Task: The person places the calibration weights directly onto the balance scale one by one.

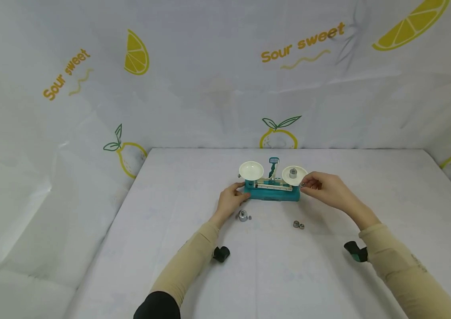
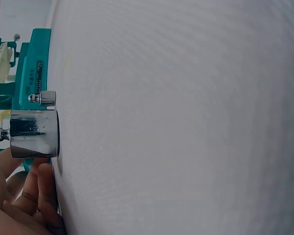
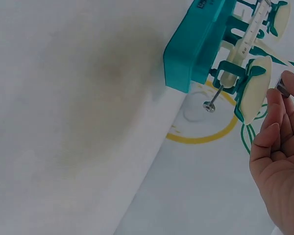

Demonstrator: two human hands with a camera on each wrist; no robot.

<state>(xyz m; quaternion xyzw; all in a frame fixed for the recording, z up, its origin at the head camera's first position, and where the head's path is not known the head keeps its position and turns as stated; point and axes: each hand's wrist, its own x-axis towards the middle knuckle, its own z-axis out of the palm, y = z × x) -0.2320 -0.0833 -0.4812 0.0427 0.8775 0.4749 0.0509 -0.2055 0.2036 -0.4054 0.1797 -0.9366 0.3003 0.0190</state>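
Observation:
A teal balance scale (image 1: 272, 195) with two cream pans stands toward the back of the table. The left hand (image 1: 229, 203) grips the left end of its base, thumb in front. A metal weight (image 1: 293, 173) sits upright on the right pan (image 1: 286, 177); the left pan (image 1: 251, 170) bears nothing. Between thumb and fingertips, the right hand (image 1: 326, 189) pinches a small metal weight (image 3: 282, 88) right at the right pan's edge. Close to the left hand, a large knobbed weight (image 2: 34, 133) stands on the table beside a much smaller weight (image 2: 48, 98).
Two small weights (image 1: 296, 224) rest side by side on the white table (image 1: 265, 274), in front of the scale's right end. Black wrist mounts (image 1: 221, 254) stick out from both sleeves. A lemon-printed white sheet (image 1: 209, 88) rises behind the table.

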